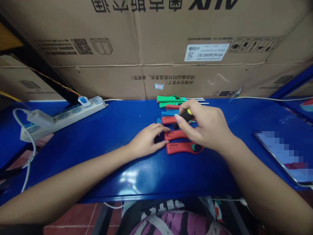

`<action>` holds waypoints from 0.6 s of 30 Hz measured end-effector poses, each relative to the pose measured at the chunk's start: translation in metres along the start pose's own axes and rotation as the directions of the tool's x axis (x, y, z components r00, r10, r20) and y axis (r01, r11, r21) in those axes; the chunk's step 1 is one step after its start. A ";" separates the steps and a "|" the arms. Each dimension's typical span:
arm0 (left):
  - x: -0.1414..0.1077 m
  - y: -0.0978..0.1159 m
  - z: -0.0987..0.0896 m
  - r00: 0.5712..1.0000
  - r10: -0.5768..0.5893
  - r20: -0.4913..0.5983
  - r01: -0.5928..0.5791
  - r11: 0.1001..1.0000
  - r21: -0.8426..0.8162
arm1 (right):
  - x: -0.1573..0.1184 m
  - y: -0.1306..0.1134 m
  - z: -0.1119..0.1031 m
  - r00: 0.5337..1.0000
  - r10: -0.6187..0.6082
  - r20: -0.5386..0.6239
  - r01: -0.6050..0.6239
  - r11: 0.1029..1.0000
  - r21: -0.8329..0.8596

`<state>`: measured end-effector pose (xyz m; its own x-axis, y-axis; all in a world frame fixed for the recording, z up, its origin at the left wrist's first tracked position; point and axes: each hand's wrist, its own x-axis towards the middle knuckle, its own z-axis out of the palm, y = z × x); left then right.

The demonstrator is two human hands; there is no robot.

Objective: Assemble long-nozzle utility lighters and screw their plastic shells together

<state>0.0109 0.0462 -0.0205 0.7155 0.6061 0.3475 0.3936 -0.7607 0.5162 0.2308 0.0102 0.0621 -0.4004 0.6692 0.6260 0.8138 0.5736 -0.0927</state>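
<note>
Several long-necked lighters lie side by side in a column on the blue table (137,114). At the far end are two green lighters (167,99), followed by red and blue ones. My right hand (207,125) is closed round a black lighter (182,120) with a yellow part, tilted above the row. The thumb and fingers of my left hand (149,138) pinch the rounded end of a red lighter (174,134). Nearest me lies another red lighter (182,148) with a dark and green trigger area. My right hand hides the front ends of several lighters.
A large cardboard box (117,78) stands behind the table. To the left, a white power strip (67,114) holds a plugged-in adapter (40,117) with a white cable (33,145). A phone (285,158) lies at the right.
</note>
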 end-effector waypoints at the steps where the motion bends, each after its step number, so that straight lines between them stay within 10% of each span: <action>1: 0.000 0.000 0.000 1.000 0.002 0.003 -0.002 1.000 -0.002 | 0.000 0.000 0.001 1.000 -0.001 0.001 0.001 1.000 0.001; 18: -0.002 -0.005 0.001 1.000 0.014 0.016 -0.014 1.000 -0.024 | 0.000 0.005 0.004 0.999 0.039 -0.032 -0.039 0.999 -0.004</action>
<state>0.0086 0.0485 -0.0244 0.7302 0.5912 0.3424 0.3693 -0.7632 0.5302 0.2333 0.0155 0.0583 -0.3552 0.6755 0.6461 0.8302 0.5456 -0.1141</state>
